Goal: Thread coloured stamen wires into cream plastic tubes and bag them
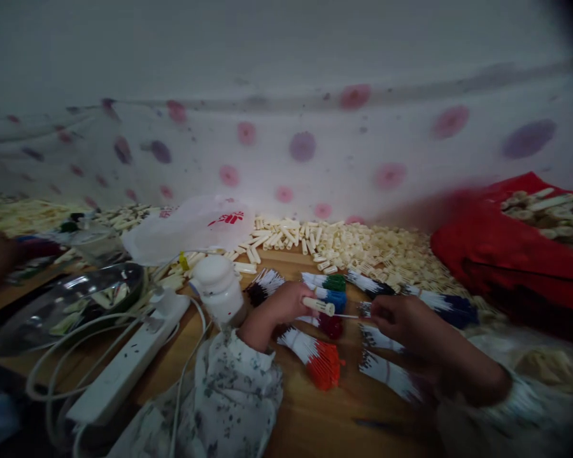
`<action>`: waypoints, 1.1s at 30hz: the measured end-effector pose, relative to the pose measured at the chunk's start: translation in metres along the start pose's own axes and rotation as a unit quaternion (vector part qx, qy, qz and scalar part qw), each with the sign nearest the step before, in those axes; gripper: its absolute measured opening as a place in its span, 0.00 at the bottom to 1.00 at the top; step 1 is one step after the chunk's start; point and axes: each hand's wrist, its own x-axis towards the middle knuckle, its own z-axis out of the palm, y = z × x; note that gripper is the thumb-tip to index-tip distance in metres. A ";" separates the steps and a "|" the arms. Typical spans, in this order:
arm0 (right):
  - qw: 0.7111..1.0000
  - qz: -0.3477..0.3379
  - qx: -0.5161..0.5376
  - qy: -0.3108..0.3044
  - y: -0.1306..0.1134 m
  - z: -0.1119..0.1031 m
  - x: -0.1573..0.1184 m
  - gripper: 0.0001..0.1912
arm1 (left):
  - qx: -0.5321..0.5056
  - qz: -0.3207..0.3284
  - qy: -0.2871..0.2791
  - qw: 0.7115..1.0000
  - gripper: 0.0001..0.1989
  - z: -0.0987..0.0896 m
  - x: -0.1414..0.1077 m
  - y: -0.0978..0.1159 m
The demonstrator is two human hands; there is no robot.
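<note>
Dim and gray all over, like a rainy day indoors. Darker still at the edges, almost black in the top right corner. Little bright glints on the shiny bowl [130, 275] (the sparkliest spot of all). Dark on the table [305, 416] below the right hand [394, 316]. Smeary by the red bag [477, 245]. Stretched and fuzzy near the sides.

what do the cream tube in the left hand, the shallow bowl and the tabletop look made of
Cream tube: probably plastic, smooth-looking and evenly pale. Shallow bowl: likely polished metal, given its bright reflections. Tabletop: wood or wood-look laminate, low sheen, streaked brown.
</note>
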 end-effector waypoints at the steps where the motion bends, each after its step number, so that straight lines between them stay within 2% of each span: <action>1: 1.000 -0.010 0.016 0.001 -0.003 0.001 0.000 0.10 | 0.002 0.007 0.007 1.000 0.07 0.001 -0.001 0.005; 3: 0.999 -0.034 0.039 0.013 -0.013 0.005 0.002 0.10 | 0.000 0.031 0.044 0.999 0.09 0.008 -0.003 0.016; 6: 0.995 -0.053 0.070 0.056 -0.022 0.016 0.004 0.10 | 0.016 0.074 0.011 0.997 0.05 0.021 -0.007 0.031; 9: 0.984 -0.039 0.140 0.103 -0.021 0.025 0.007 0.08 | 0.000 0.079 0.032 0.996 0.05 0.030 -0.008 0.037; 11: 0.963 -0.020 0.238 0.127 -0.018 0.028 0.007 0.07 | -0.052 0.056 0.052 0.996 0.06 0.033 -0.008 0.037; 14: 0.911 -0.012 0.385 0.144 -0.015 0.028 0.005 0.11 | -0.125 0.029 0.066 0.990 0.09 0.035 -0.008 0.038; 17: 0.881 -0.026 0.441 0.171 -0.016 0.028 0.002 0.09 | -0.175 0.032 0.048 0.983 0.10 0.037 -0.010 0.042; 19: 0.870 -0.033 0.454 0.191 -0.018 0.027 0.000 0.08 | -0.189 0.031 0.028 0.981 0.09 0.038 -0.011 0.045; 22: 0.865 -0.045 0.452 0.213 -0.019 0.028 -0.001 0.07 | -0.189 0.034 0.027 0.981 0.11 0.039 -0.013 0.047; 28: 0.882 -0.079 0.388 0.256 -0.023 0.026 -0.002 0.04 | -0.176 0.050 0.014 0.983 0.13 0.040 -0.014 0.047; 31: 0.891 -0.087 0.327 0.302 -0.030 0.015 -0.011 0.04 | -0.148 0.070 0.053 0.985 0.12 0.040 -0.012 0.047; 33: 0.878 -0.083 0.292 0.369 -0.036 0.004 -0.024 0.04 | -0.135 0.081 0.092 0.983 0.12 0.040 -0.011 0.047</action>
